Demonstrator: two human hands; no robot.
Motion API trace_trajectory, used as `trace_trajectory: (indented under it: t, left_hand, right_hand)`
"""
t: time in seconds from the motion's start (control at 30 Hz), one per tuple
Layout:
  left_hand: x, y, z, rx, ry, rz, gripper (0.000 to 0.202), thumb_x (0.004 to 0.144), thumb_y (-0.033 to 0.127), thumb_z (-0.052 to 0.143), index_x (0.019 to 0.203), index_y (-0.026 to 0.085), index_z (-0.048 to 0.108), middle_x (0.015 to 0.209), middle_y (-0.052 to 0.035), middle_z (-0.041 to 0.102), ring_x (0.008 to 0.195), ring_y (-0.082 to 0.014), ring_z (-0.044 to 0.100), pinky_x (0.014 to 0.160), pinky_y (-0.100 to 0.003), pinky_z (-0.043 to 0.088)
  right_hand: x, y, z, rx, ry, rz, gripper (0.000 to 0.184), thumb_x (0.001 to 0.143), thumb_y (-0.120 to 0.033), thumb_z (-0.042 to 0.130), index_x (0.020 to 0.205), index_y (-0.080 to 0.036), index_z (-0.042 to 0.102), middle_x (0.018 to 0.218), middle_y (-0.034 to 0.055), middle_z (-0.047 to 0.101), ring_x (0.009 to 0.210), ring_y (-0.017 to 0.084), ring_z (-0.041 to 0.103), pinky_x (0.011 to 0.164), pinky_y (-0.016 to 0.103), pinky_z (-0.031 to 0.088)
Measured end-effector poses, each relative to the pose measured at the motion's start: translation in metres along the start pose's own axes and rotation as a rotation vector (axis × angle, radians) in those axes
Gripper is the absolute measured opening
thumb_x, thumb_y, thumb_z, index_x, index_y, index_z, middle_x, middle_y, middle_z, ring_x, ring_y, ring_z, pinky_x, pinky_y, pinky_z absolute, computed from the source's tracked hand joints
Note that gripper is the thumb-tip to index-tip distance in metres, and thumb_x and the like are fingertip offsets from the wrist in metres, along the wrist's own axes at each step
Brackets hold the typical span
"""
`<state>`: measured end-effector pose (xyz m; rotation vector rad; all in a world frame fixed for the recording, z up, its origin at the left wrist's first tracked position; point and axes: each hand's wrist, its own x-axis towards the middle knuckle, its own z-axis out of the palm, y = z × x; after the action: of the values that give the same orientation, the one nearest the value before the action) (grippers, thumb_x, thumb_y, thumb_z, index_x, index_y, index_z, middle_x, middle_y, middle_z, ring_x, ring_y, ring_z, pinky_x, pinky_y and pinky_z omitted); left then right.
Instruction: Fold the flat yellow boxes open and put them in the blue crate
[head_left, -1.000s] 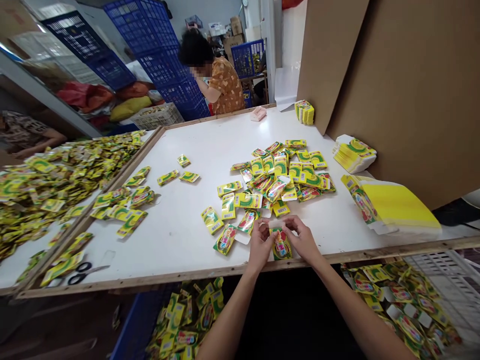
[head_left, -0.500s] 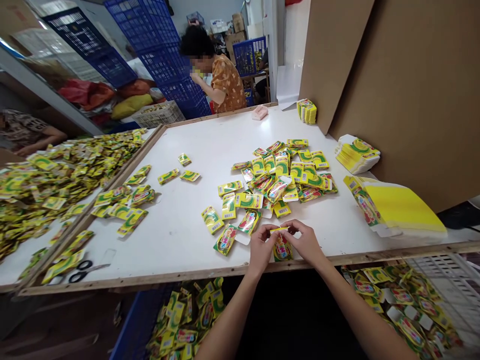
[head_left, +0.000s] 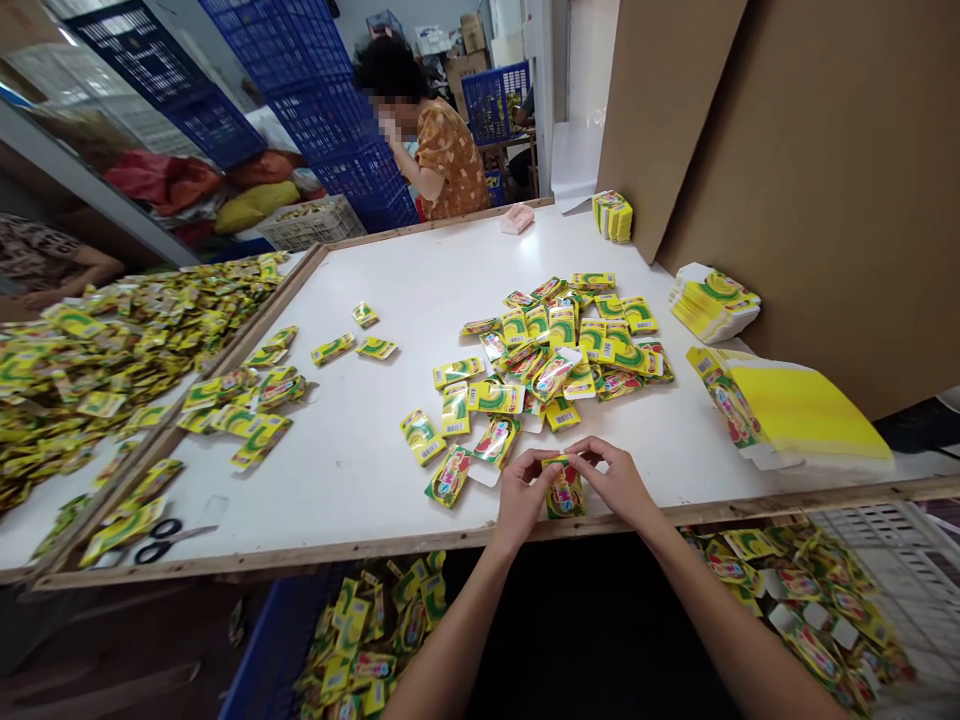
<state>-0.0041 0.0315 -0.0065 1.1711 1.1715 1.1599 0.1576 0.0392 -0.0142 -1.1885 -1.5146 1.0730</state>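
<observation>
Between my hands, at the table's front edge, is a small yellow-and-green crayon box (head_left: 565, 492), its printed face toward me. My left hand (head_left: 523, 492) pinches its upper left side with thumb and forefinger. At the box's top right corner, the fingers of my right hand (head_left: 611, 482) press together on the top end. Just beyond my hands lies a loose pile of similar crayon boxes (head_left: 562, 330), some with white flaps standing open. A few single boxes (head_left: 448, 476) rest to the left of my left hand.
Flat yellow cartons (head_left: 810, 410) are stacked at the right beside a brown cardboard panel (head_left: 817, 200). Scissors (head_left: 169, 538) lie at the left front corner. A wooden rim (head_left: 300, 560) edges the table. Box-filled crates (head_left: 892, 560) stand below. Another person (head_left: 442, 150) sits opposite.
My hands stay at the same box. The right fingers have shifted slightly along its top edge, and more of the printed face shows. The view has moved a little.
</observation>
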Motion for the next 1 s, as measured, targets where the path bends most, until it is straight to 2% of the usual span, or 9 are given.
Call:
trace_trajectory:
  t: [0.17,0.27,0.37,0.53,0.63,0.73,0.8,0.87,1.0]
  left_hand:
    - [-0.012,0.006,0.001,0.073,0.021,0.028,0.020,0.076,0.033,0.070,0.088,0.017,0.074,0.088,-0.0077,0.073,0.083,-0.0210,0.064,0.077,-0.031,0.050]
    - [-0.030,0.021,-0.018,0.166,0.142,0.079,0.021,0.079,0.034,0.066,0.093,0.019,0.071,0.092,-0.0067,0.071,0.085,-0.0207,0.063,0.079,-0.031,0.049]
    - [-0.063,0.046,-0.067,0.388,0.272,0.111,0.023,0.084,0.039,0.058,0.095,0.020,0.067,0.091,-0.0057,0.070,0.084,-0.0212,0.063,0.077,-0.031,0.050]
    - [-0.115,0.085,-0.165,0.914,0.121,-0.105,0.024,0.080,0.043,0.058,0.085,0.023,0.070,0.089,-0.0049,0.072,0.089,-0.0273,0.065,0.083,-0.039,0.050]
    - [-0.128,0.085,-0.187,1.042,0.217,-0.123,0.026,0.076,0.042,0.060,0.091,0.022,0.070,0.098,-0.0081,0.070,0.098,-0.0312,0.062,0.091,-0.046,0.047]
    - [-0.121,0.068,-0.163,0.930,0.266,-0.089,0.028,0.080,0.042,0.058,0.098,0.021,0.066,0.097,-0.0085,0.069,0.094,-0.0282,0.063,0.090,-0.045,0.048]
    - [-0.106,0.051,-0.128,0.742,0.200,-0.081,0.030,0.083,0.040,0.057,0.107,0.021,0.061,0.101,-0.0083,0.067,0.092,-0.0245,0.064,0.087,-0.041,0.051]
    - [-0.086,0.032,-0.089,0.522,0.177,-0.038,0.040,0.083,0.036,0.059,0.119,0.021,0.051,0.118,-0.0115,0.060,0.102,-0.0236,0.062,0.088,-0.039,0.051]
    - [-0.051,0.007,-0.031,0.179,0.135,0.055,0.048,0.082,0.028,0.062,0.126,0.022,0.042,0.133,-0.0126,0.049,0.117,-0.0236,0.055,0.099,-0.040,0.047]
  right_hand:
    - [-0.007,0.002,0.003,0.008,0.001,-0.072,0.020,0.086,-0.037,0.058,0.085,-0.021,0.070,0.086,0.0042,0.070,0.081,0.020,0.062,0.071,0.031,0.048]
    - [-0.005,0.001,0.009,0.010,0.016,-0.092,0.020,0.088,-0.036,0.055,0.093,-0.022,0.069,0.094,0.0049,0.070,0.084,0.020,0.063,0.073,0.032,0.050]
    - [0.003,-0.002,0.025,-0.131,-0.040,-0.169,0.026,0.088,-0.022,0.050,0.110,-0.026,0.065,0.108,0.0053,0.067,0.097,0.022,0.061,0.084,0.037,0.049]
    - [0.035,-0.006,0.071,-0.512,-0.258,-0.377,0.066,0.073,0.006,0.041,0.129,-0.026,0.054,0.135,0.0057,0.055,0.127,0.026,0.044,0.102,0.049,0.036]
    - [0.056,-0.009,0.095,-0.625,-0.325,-0.453,0.068,0.071,0.006,0.045,0.133,-0.021,0.050,0.140,0.0089,0.050,0.135,0.030,0.036,0.106,0.054,0.029]
    - [0.061,-0.014,0.102,-0.662,-0.363,-0.487,0.059,0.073,0.003,0.050,0.128,-0.020,0.054,0.126,0.0122,0.061,0.125,0.031,0.046,0.107,0.057,0.025]
    - [0.055,-0.016,0.098,-0.657,-0.317,-0.454,0.050,0.077,-0.003,0.054,0.125,-0.020,0.056,0.114,0.0118,0.064,0.113,0.031,0.052,0.105,0.055,0.028]
    - [0.042,-0.017,0.091,-0.611,-0.222,-0.369,0.043,0.083,-0.017,0.057,0.126,-0.019,0.053,0.110,0.0121,0.062,0.107,0.030,0.053,0.099,0.052,0.035]
    - [0.015,-0.008,0.076,-0.403,-0.054,-0.180,0.054,0.090,-0.046,0.050,0.135,-0.018,0.042,0.115,0.0146,0.056,0.105,0.029,0.051,0.092,0.047,0.043]
